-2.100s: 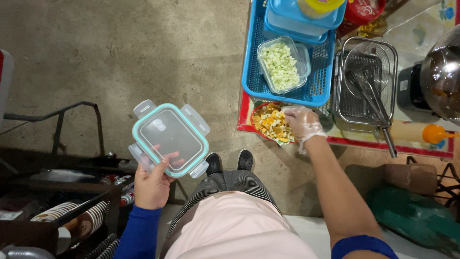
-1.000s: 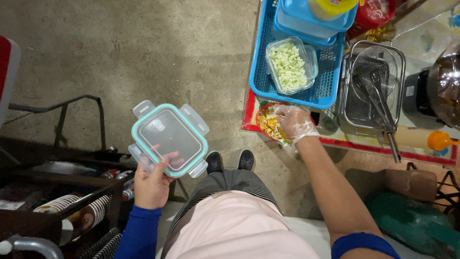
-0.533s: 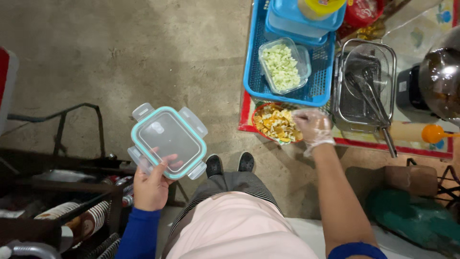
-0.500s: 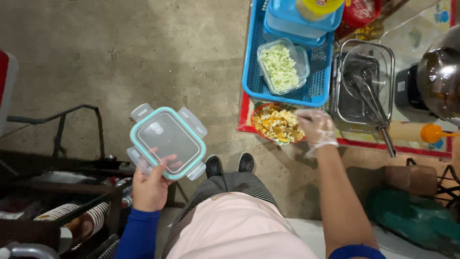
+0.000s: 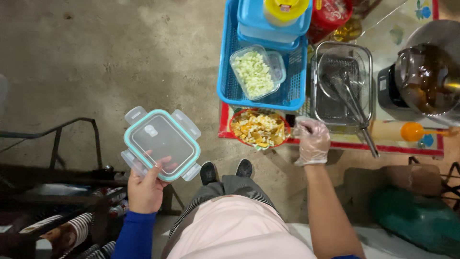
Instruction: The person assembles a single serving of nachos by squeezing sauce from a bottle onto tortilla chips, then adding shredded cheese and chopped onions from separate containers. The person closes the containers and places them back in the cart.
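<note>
Clear rect. lid [image 5: 161,144], teal-rimmed

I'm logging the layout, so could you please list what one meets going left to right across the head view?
left hand → clear lid → red bowl → right hand → orange-headed utensil

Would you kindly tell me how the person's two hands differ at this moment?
The left hand is bare and grips a clear rectangular lid with a teal rim; the right hand wears a clear plastic glove and holds nothing, hovering beside the red bowl of chopped yellow food. Both reach forward.
</note>
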